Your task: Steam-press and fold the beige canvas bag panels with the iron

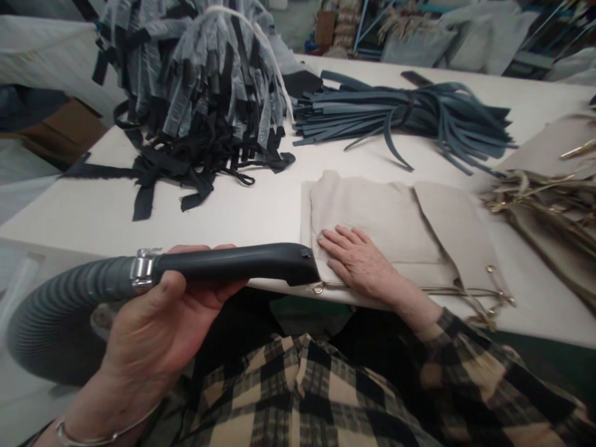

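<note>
My left hand [172, 316] is wrapped round a black vacuum nozzle [242, 264], which joins a grey ribbed hose [69, 316] through a metal clamp [142, 271]. The nozzle's mouth points right and meets the near left edge of a beige fabric bag piece [367, 205]. On that cloth my right hand [358, 261] lies flat, palm down, fingers stretched out. A flap [459, 223] sits at the right of the bag piece. Gold-coloured rings and clasps [500, 295] hang by its near right corner, and another small ring [318, 288] shows near the nozzle.
On the white table [261, 205] stands a large bundle of black straps in clear plastic [200, 81] at the back left. Behind the bag piece lies a tied bundle of blue-grey strips [405, 118]. More bag pieces with gold hardware [559, 205] are piled at right. A cardboard box [60, 130] stands at left.
</note>
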Demonstrator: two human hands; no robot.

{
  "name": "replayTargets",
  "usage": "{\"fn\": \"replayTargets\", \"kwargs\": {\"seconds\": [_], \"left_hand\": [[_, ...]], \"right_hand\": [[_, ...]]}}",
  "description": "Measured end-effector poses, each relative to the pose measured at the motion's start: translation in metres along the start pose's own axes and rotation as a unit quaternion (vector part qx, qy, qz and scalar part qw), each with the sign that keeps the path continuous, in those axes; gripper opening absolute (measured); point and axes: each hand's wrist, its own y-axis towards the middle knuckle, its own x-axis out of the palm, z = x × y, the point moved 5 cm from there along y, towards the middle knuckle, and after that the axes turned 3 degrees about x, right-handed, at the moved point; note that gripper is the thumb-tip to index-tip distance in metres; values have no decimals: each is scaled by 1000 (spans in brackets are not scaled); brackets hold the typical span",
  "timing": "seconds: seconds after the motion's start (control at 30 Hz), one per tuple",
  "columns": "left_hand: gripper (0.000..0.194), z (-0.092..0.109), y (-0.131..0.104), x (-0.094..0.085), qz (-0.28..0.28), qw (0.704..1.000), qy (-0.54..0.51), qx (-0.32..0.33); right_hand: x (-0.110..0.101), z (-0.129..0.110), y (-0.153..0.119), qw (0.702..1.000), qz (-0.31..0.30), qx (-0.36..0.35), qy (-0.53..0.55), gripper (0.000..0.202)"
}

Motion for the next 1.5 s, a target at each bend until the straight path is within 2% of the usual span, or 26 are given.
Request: {"fn": "replayTargets", "kwargs": {"seconds": [0.17,0.27,0.4,0.47,0.53,0.63,0.7,0.77,0.9,1.0,1.3,1.4,1.5], "left_hand": [[38,-21,2,14,-24,999,3,-37],[37,-28,3,13,-21,998,1,-61],[40,-14,6,-9,21,998,-5,-50],[43,-3,10,-21,60,998,-19,-31],[45,5,20,-24,88,995,-44,-6],[45,7,44,-13,80,992,-90,34],[39,3,63,0,57,991,-116,45],[30,-2,80,9,41,989,-134,47],[24,-11,102,21,33,987,-150,42],[23,-15,114,31,28,986,-156,43],[24,-51,158,79,-7,991,-133,33],[23,-53,158,79,-14,991,-129,41],[24,-47,151,66,-10,992,-119,47]], "right_hand": [[-3,-2,0,1000,12,2,16,42],[-2,-3,-4,1000,14,4,18,41],[-12,1,0,999,6,22,46,35],[-24,3,14,998,-15,46,50,23],[-38,2,37,999,-19,39,28,20],[-50,-1,79,998,23,-46,-33,23],[-44,6,100,994,29,-79,-64,33],[-30,19,107,995,15,-68,-75,40],[-7,45,91,997,46,-5,-58,52],[1,51,77,996,83,21,-39,53],[-2,50,78,993,121,16,3,48],[-2,51,77,992,128,15,6,48],[-2,51,77,992,128,16,16,46]]}}
